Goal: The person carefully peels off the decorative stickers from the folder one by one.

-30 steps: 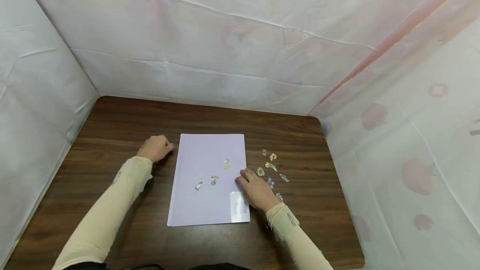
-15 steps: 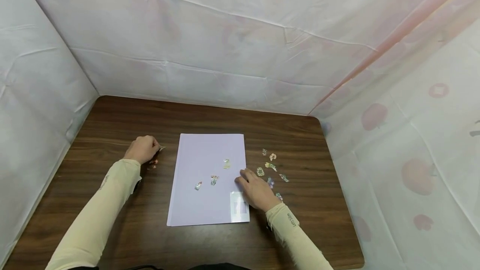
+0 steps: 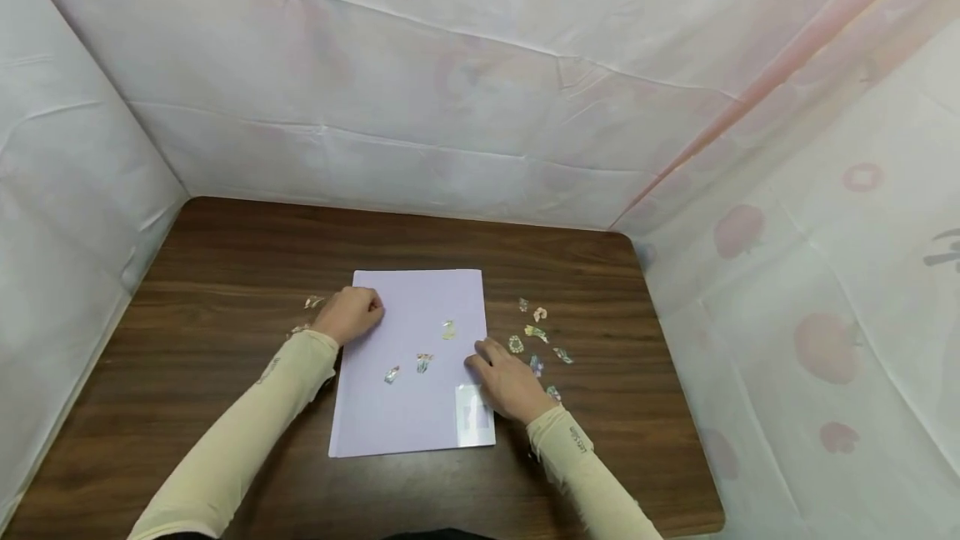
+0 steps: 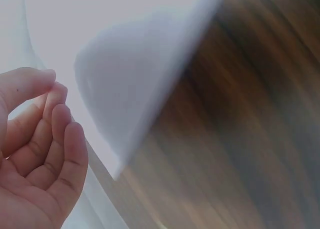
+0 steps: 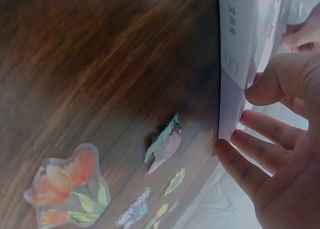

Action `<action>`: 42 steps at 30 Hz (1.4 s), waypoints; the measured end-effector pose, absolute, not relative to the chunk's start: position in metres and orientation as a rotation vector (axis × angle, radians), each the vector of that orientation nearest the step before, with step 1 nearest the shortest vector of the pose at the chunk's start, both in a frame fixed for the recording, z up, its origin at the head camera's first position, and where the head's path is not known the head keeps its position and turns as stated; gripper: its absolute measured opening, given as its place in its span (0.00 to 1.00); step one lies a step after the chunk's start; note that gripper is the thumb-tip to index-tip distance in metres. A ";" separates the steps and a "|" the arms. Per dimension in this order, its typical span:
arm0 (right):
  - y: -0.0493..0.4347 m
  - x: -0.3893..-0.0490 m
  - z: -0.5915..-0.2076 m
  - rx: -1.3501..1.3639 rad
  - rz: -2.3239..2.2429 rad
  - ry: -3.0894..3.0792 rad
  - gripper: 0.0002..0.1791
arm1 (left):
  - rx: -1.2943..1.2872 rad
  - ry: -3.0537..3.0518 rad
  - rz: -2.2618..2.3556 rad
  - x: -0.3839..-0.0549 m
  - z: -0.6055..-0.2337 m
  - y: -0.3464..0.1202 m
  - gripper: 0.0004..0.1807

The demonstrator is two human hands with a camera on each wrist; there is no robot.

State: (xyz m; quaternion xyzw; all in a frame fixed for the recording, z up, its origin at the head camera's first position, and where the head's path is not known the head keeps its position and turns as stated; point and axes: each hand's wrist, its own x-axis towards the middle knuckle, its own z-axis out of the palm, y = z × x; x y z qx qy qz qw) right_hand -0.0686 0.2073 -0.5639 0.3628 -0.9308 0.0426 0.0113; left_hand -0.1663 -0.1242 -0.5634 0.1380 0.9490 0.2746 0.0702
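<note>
A lavender file folder [image 3: 412,407] lies flat on the table, with a few small flower stickers on its cover, one being a yellowish sticker [image 3: 448,330]. My left hand [image 3: 349,313] is over the folder's upper left edge. In the left wrist view its thumb tip meets the index finger, the other fingers curl loosely, and nothing shows between them. My right hand [image 3: 512,382] rests at the folder's right edge, fingertips touching its side in the right wrist view. Beside it lie several flower stickers, among them an orange tulip sticker [image 5: 67,186] and a pink flower sticker [image 5: 165,144].
More stickers [image 3: 313,302] lie on the table left of the folder, partly hidden by the left sleeve. A clear label pocket [image 3: 474,415] sits at the folder's lower right corner. White patterned sheets [image 3: 420,90] surround the dark wooden table [image 3: 247,240].
My left hand first went left to the stickers there with a sticker at its fingertips, then came back right over the folder; a sticker now lies where it was. The right hand stays put.
</note>
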 end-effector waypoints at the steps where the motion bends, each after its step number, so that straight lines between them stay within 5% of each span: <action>1: 0.207 -0.069 -0.564 1.131 0.133 -2.906 0.25 | 0.449 2.862 0.823 -0.167 -0.564 -0.116 0.07; 16: 0.204 -0.067 -0.560 1.129 0.099 -2.911 0.24 | 0.842 2.741 0.738 -0.176 -0.564 -0.029 0.05; 42: 0.201 -0.063 -0.561 1.118 0.089 -2.896 0.24 | 1.060 2.820 0.494 -0.174 -0.565 -0.014 0.12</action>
